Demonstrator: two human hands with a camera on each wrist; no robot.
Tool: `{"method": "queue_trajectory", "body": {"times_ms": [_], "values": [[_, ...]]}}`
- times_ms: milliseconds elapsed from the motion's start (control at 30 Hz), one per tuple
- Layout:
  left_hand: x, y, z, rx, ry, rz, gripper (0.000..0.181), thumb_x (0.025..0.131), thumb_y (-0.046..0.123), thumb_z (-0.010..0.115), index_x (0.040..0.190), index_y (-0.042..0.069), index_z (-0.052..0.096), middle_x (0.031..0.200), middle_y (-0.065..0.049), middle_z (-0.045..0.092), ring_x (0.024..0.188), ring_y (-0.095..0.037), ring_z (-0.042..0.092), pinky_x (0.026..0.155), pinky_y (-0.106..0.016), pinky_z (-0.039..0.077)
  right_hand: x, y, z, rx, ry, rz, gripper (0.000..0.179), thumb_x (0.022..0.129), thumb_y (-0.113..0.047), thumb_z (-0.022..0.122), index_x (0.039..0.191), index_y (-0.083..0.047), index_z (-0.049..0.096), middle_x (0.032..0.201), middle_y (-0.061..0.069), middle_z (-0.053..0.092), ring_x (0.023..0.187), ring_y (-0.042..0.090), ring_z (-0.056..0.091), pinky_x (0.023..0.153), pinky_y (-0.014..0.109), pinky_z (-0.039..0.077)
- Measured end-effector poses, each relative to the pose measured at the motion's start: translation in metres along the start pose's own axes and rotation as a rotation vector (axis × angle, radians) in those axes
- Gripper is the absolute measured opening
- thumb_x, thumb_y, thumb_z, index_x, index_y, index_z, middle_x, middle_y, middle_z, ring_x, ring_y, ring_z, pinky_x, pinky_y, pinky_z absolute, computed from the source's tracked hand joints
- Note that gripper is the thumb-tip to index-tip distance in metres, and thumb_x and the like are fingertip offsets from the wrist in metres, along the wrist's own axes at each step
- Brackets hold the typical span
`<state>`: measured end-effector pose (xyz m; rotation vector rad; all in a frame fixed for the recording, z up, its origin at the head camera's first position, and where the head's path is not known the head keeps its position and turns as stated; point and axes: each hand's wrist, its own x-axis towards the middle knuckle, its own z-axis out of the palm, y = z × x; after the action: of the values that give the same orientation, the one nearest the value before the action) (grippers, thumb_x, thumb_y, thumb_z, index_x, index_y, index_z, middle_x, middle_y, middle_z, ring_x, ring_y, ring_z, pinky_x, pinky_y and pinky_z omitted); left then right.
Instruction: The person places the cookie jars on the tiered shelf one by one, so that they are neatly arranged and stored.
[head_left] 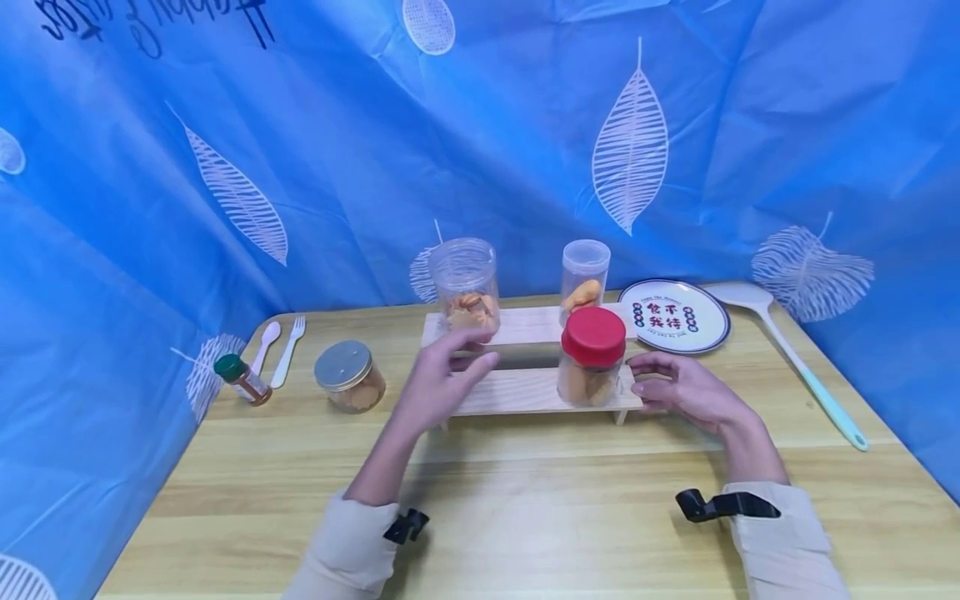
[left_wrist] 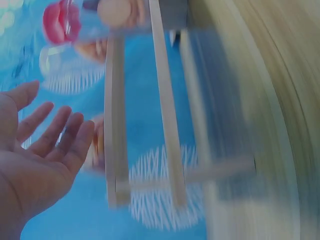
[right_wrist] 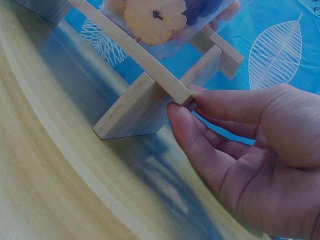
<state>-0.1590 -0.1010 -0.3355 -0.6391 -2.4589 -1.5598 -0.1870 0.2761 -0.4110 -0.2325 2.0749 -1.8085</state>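
Note:
A two-step wooden rack stands near the middle of the table. Thumb and fingertip of my right hand pinch the right end of its lower board. My left hand is at the rack's left side, fingers loosely spread and holding nothing; they overlap the base of an uncapped clear jar of snacks on the upper step. A red-lidded jar of cookies sits at the right of the lower step, close to my right hand. Behind it, a narrower clear canister holds brownish snacks.
Left of the rack are a grey-lidded jar, a green-capped bottle, a small spoon and a fork. At the right lie a printed plate and a long-handled turner. Blue cloth hangs behind the table.

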Motion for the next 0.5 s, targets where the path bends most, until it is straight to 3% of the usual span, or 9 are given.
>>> {"method": "queue_trajectory", "body": {"times_ms": [100,267,367,500], "values": [[-0.01,-0.008,-0.024,0.03,0.076,0.006,0.034,0.096,0.019,0.072,0.125,0.001,0.068,0.122,-0.016,0.068,0.111,-0.03,0.065,0.096,-0.046,0.054,0.0,0.0,0.0,-0.004,0.001,0.001,0.062,0.095,-0.004,0.067,0.145,0.014,0.036,0.14,0.032,0.04,0.103,0.019,0.064,0.088,0.041,0.058],[-0.023,-0.022,-0.062,0.122,0.259,0.028,0.032,0.096,0.017,0.072,0.122,0.0,0.07,0.124,-0.014,0.069,0.117,-0.03,0.063,0.102,-0.045,0.049,-0.001,0.0,0.001,-0.003,-0.001,0.0,0.062,0.095,-0.004,0.067,0.145,0.014,0.035,0.14,0.032,0.04,0.104,0.019,0.063,0.089,0.041,0.058],[-0.03,-0.03,-0.08,0.16,0.342,-0.004,0.032,0.095,0.018,0.073,0.124,0.003,0.07,0.126,-0.013,0.068,0.122,-0.026,0.06,0.106,-0.043,0.046,-0.002,-0.001,0.002,-0.005,-0.002,0.0,0.062,0.095,-0.004,0.067,0.145,0.014,0.035,0.14,0.032,0.041,0.105,0.019,0.063,0.089,0.041,0.058],[-0.039,-0.04,-0.098,0.225,0.397,-0.102,0.039,0.093,0.026,0.076,0.128,0.009,0.069,0.135,-0.01,0.063,0.132,-0.026,0.051,0.111,-0.05,0.038,-0.002,-0.002,0.002,-0.008,0.0,-0.002,0.062,0.095,-0.004,0.067,0.145,0.014,0.036,0.14,0.032,0.041,0.105,0.019,0.063,0.088,0.041,0.058]]}}
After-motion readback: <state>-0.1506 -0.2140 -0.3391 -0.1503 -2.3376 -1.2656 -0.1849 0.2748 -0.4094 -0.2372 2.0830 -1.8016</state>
